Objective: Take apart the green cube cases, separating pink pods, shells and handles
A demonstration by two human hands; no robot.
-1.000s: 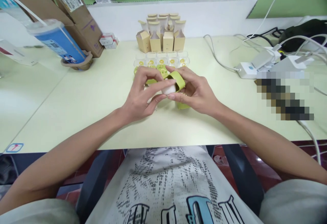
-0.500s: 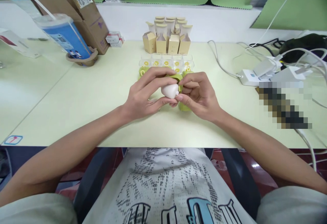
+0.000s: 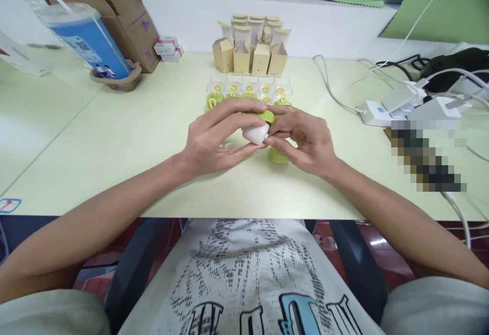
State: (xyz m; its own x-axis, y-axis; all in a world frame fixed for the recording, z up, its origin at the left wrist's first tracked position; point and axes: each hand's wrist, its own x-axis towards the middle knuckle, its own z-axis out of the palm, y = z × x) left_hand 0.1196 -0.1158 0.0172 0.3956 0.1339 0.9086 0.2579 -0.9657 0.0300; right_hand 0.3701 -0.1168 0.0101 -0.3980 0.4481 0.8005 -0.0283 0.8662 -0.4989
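Observation:
A smooth, white, rounded piece (image 3: 255,134) with a small nub at its right end is held just above the table. Along its top sits a curved green part (image 3: 268,116), partly covered by fingers. My left hand (image 3: 208,138) is closed around both, fingers over the top and thumb beneath. From the right, my right hand (image 3: 311,138) pinches at the nub end, its thumb and fingertips against the piece. Below the right fingers a green piece (image 3: 278,155) lies on the table. Behind my hands stand green pieces with pale loops (image 3: 214,100), partly hidden.
Clear plastic cups with yellow stickers (image 3: 250,85) form rows beyond the green pieces. Several open tan boxes (image 3: 241,60) stand by the wall. At left are a blue cup (image 3: 86,44) and a cardboard box (image 3: 133,34); at right, a white power strip (image 3: 378,114) with cables.
My right hand has turned slightly, its index finger now reaching over the top toward my left fingertips. Both hands still hold the white piece. The camera view has shifted a little.

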